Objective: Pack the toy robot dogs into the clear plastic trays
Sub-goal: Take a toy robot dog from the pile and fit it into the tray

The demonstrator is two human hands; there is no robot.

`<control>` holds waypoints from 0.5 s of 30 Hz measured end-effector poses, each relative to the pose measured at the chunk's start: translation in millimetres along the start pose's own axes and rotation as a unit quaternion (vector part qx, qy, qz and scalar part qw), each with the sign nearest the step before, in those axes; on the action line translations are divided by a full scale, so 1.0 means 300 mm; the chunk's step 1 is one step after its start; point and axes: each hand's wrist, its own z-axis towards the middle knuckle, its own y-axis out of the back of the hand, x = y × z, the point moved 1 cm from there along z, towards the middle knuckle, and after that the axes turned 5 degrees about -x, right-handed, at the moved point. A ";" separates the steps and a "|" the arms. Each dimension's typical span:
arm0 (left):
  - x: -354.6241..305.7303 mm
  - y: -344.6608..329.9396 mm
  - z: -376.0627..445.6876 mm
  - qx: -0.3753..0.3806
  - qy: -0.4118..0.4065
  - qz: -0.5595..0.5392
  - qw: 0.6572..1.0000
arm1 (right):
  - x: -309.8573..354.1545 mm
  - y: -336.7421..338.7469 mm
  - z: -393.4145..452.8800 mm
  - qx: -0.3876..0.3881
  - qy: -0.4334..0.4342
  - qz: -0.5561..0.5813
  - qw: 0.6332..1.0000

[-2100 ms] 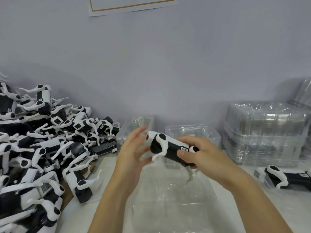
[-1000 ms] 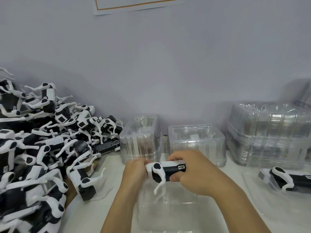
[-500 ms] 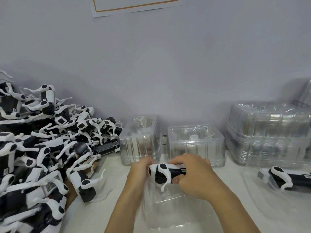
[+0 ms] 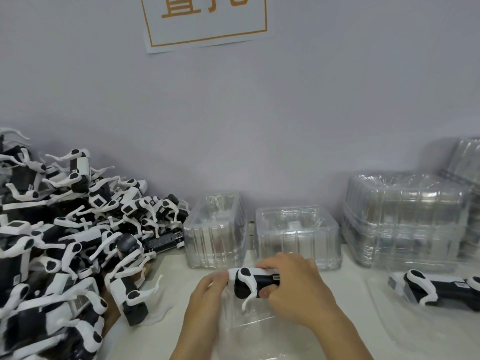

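A black-and-white toy robot dog (image 4: 250, 283) lies on its side over the far end of a clear plastic tray (image 4: 255, 327) in front of me. My right hand (image 4: 293, 287) grips its body from above and the right. My left hand (image 4: 210, 292) holds its white front end with curled fingers. The dog's rear half is hidden under my right hand. Whether it sits fully in the tray's recess is unclear.
A big heap of toy dogs (image 4: 59, 242) fills the left side. Two stacks of clear trays (image 4: 217, 231) (image 4: 297, 236) stand against the wall, with taller tray stacks (image 4: 405, 219) at the right. Another dog (image 4: 439, 288) lies in a tray at the far right.
Both hands have brought the dog down from chest height onto the far end of the tray. The view has tilted up a little, showing more of the wall sign.
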 end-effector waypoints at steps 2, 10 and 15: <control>0.020 0.002 -0.008 -0.019 -0.003 -0.034 0.999 | 0.002 -0.004 -0.004 0.006 0.002 0.006 1.000; -0.022 -0.007 0.013 0.025 -0.002 -0.064 0.998 | 0.024 -0.026 -0.018 -0.020 0.036 -0.016 0.999; -0.028 -0.007 0.006 0.051 -0.002 -0.048 0.998 | 0.011 -0.024 -0.037 -0.040 0.022 -0.035 0.998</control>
